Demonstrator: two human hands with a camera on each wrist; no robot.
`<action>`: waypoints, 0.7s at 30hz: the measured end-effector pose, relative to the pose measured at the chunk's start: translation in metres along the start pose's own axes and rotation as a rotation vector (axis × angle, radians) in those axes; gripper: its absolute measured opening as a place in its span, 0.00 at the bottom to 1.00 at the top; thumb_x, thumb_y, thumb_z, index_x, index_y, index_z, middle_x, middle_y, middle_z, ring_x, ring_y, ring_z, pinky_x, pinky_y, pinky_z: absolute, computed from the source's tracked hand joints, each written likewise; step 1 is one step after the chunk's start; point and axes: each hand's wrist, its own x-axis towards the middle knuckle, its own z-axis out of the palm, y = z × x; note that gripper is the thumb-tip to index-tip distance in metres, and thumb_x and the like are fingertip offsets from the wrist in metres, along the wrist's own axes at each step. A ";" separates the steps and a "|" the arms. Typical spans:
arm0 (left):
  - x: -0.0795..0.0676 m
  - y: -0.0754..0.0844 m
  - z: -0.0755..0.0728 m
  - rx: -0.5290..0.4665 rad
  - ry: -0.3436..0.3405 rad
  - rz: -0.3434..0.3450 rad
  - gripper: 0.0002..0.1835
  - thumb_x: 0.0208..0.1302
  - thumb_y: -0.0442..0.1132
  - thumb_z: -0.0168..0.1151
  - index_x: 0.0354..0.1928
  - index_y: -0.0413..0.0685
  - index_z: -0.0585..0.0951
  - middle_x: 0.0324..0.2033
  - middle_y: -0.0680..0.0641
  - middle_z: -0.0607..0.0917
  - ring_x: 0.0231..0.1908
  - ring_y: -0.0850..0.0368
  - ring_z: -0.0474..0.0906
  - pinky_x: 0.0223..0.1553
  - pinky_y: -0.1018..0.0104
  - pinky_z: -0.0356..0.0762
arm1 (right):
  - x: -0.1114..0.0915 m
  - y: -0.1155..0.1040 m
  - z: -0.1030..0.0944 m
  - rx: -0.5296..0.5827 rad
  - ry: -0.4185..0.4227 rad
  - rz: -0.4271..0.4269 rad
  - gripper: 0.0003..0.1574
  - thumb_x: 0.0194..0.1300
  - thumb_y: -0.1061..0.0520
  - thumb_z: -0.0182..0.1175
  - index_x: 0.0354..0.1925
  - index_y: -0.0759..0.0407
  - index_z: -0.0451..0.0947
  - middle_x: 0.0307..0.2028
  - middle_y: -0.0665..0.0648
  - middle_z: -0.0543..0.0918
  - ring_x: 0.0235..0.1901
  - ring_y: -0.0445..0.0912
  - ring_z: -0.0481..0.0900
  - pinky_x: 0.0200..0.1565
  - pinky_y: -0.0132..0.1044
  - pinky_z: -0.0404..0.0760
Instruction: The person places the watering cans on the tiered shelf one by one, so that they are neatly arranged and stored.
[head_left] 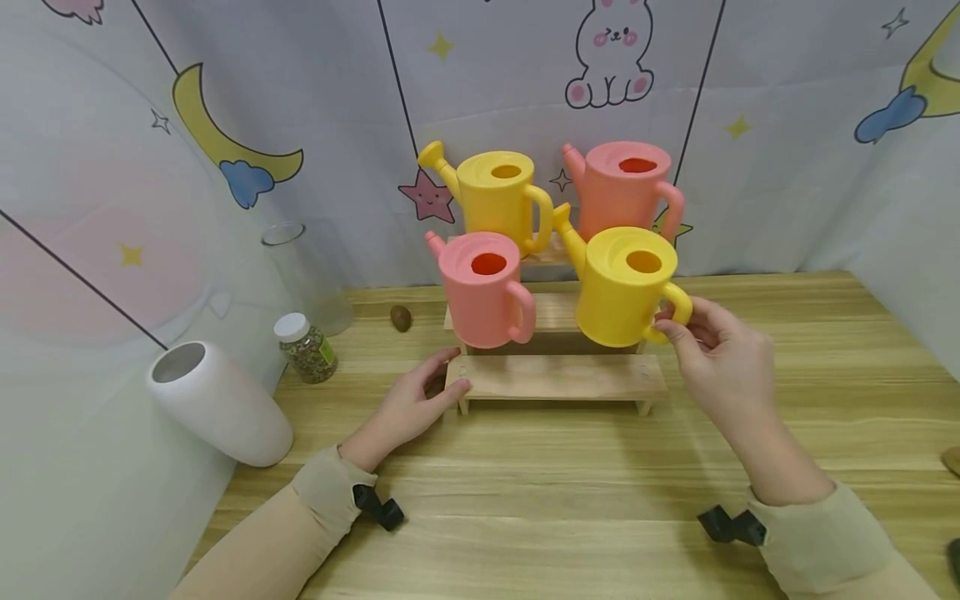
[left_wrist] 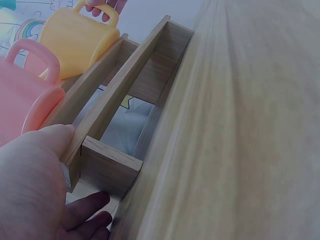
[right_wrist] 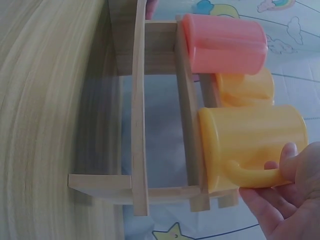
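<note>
A three-step wooden stand (head_left: 555, 377) carries several toy watering cans. My right hand (head_left: 723, 354) pinches the handle of the front yellow watering can (head_left: 618, 292), which sits upright at the right end of the middle step. Left of it on the same step is a pink watering can (head_left: 483, 292). Behind, on the top step, are another yellow watering can (head_left: 495, 196) and another pink watering can (head_left: 618, 187). At the left end of the bottom step, my left hand (head_left: 412, 404) holds the board, thumb on its top and fingers around the end, as the left wrist view shows.
Along the left side stand a white vase (head_left: 225, 408), a white-capped jar (head_left: 306, 350) of small bits, and a clear glass vase (head_left: 311, 279). A small brown object (head_left: 401, 317) lies on the wooden table (head_left: 525, 500). A printed curtain (head_left: 510, 75) hangs behind the stand.
</note>
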 end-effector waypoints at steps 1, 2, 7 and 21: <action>0.000 0.000 0.000 0.000 0.001 0.000 0.35 0.68 0.68 0.60 0.74 0.70 0.67 0.72 0.53 0.73 0.71 0.52 0.73 0.68 0.49 0.76 | 0.000 0.000 0.000 0.003 0.000 0.000 0.19 0.62 0.59 0.73 0.51 0.63 0.86 0.41 0.67 0.91 0.37 0.11 0.76 0.37 0.08 0.74; 0.000 0.000 0.000 0.001 0.001 0.001 0.35 0.68 0.68 0.60 0.74 0.70 0.67 0.72 0.52 0.73 0.71 0.52 0.73 0.68 0.49 0.76 | 0.000 0.000 0.000 0.002 0.001 0.001 0.19 0.63 0.58 0.73 0.51 0.63 0.86 0.41 0.66 0.91 0.37 0.11 0.76 0.37 0.08 0.74; 0.001 0.001 0.000 -0.004 -0.002 -0.002 0.35 0.68 0.67 0.60 0.74 0.71 0.67 0.72 0.52 0.73 0.71 0.51 0.72 0.68 0.48 0.75 | 0.000 0.000 -0.002 -0.027 -0.007 0.009 0.19 0.64 0.56 0.72 0.51 0.62 0.86 0.41 0.65 0.91 0.38 0.11 0.76 0.39 0.08 0.74; -0.003 -0.002 -0.003 -0.033 -0.003 -0.003 0.36 0.70 0.64 0.60 0.76 0.67 0.65 0.70 0.50 0.76 0.68 0.52 0.76 0.68 0.49 0.76 | 0.004 -0.005 -0.008 -0.013 -0.085 0.067 0.26 0.71 0.48 0.66 0.61 0.60 0.78 0.49 0.61 0.87 0.43 0.16 0.76 0.45 0.09 0.75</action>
